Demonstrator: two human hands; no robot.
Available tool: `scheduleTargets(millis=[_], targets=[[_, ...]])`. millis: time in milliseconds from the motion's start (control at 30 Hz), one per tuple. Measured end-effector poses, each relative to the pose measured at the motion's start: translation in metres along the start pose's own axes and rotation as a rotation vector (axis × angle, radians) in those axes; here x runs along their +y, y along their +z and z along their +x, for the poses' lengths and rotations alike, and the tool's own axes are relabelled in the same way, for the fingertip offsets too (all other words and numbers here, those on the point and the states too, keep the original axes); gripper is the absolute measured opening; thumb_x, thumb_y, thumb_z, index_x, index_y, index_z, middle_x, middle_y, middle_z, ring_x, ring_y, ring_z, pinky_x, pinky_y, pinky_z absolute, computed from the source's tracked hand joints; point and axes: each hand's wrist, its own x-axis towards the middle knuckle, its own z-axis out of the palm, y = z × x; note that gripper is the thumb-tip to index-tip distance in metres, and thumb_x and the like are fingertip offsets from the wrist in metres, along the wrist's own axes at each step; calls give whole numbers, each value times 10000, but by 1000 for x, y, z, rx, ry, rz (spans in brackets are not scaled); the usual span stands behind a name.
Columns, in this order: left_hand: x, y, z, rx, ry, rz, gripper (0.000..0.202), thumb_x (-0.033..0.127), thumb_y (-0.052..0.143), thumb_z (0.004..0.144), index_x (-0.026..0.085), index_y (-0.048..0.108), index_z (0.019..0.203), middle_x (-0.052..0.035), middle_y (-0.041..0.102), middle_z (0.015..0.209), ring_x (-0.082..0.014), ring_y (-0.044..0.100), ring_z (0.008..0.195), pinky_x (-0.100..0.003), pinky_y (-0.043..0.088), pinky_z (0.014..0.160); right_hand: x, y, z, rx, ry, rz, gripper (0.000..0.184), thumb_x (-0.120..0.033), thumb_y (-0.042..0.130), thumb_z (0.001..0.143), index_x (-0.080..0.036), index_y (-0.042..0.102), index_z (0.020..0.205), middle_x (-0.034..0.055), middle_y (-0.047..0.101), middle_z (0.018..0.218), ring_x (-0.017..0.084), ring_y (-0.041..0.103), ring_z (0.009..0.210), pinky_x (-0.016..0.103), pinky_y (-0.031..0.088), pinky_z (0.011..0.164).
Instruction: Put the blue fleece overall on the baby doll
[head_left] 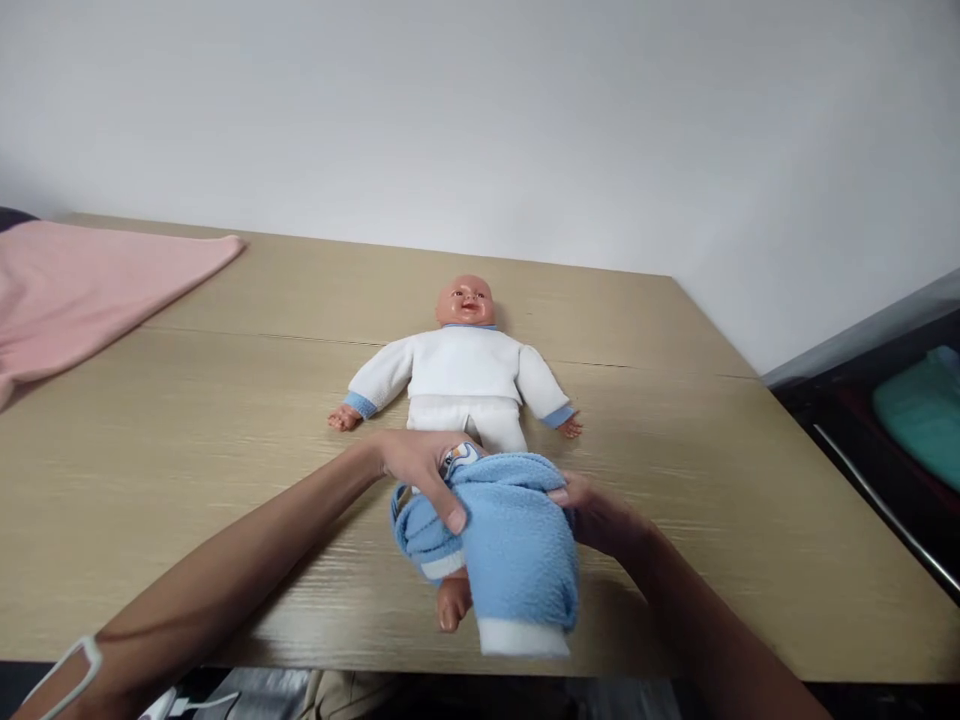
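Note:
A baby doll (466, 300) lies on its back on the table, head away from me, in a white top (465, 365) with blue cuffs. Blue fleece pants (517, 545) with white hems are bunched around its lower legs. One bare foot (454, 600) sticks out of the pant leg on the left; the other foot is hidden inside the fabric. My left hand (431, 470) closes on the pants near the waistband, thumb outside and fingers mostly hidden. From the right side, my right hand (592, 510) pinches the pants' edge, its fingers partly behind the cloth.
A pink cloth (97, 290) lies on the left of the wooden table (712, 480). Behind the table rises a white wall. To the right, beyond the table edge, is a dark object with a teal item (922, 415) on it.

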Motion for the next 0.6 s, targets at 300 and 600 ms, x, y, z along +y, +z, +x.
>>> scheduleTargets(millis=[300, 600], targets=[[-5, -4, -3, 11, 53, 23, 500, 546, 918, 924, 184, 775, 1238, -62, 796, 1160, -229, 734, 1067, -347, 607, 1040, -6, 2, -20, -247, 161, -227, 609, -490, 1045, 705, -160, 806, 1158, 20, 785, 966, 173, 709, 844, 271, 602, 819], [5, 5, -2, 136, -5, 23, 435, 552, 930, 873, 176, 738, 979, 30, 601, 815, -143, 542, 754, -239, 506, 710, -2, 21, -1, 115, -136, -90, 442, -631, 722, 827, -216, 671, 682, -9, 597, 618, 168, 551, 624, 324, 573, 680]])
